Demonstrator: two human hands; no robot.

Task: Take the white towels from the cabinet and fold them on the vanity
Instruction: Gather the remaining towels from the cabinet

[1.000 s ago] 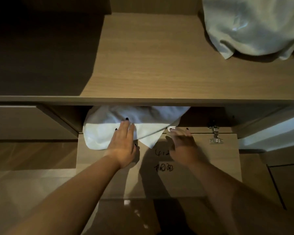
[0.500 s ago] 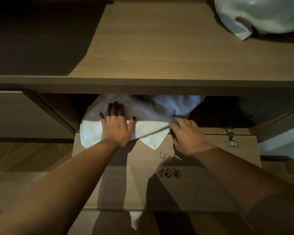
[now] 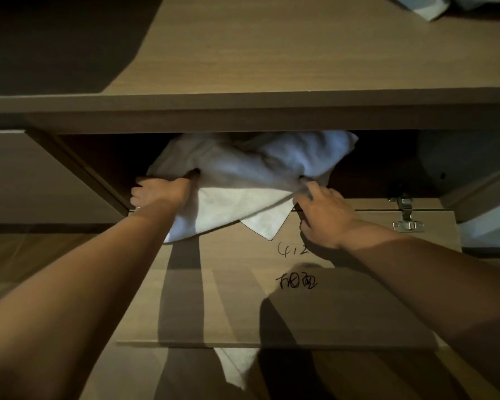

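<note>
A bundle of white towels (image 3: 243, 180) spills out of the open cabinet under the wooden vanity top (image 3: 272, 59), hanging over the dropped-down cabinet door (image 3: 344, 307). My left hand (image 3: 156, 192) grips the bundle's left side, fingers tucked under the cloth and thumb on top. My right hand (image 3: 321, 217) pinches the towel's right side, where the cloth bunches at the thumb. A second white cloth (image 3: 427, 4) lies at the vanity's far right corner, mostly cut off by the frame.
The cabinet door lies flat toward me with black handwriting (image 3: 296, 280) and a metal hinge (image 3: 406, 217) at its right. A white scrap (image 3: 234, 368) lies on the floor below the door's front edge. A closed drawer front (image 3: 41, 174) is at left.
Both hands went from resting flat on the towels to gripping them at the left and right sides. The view has moved closer and tilted down, so the vanity-top cloth slid almost out of frame.
</note>
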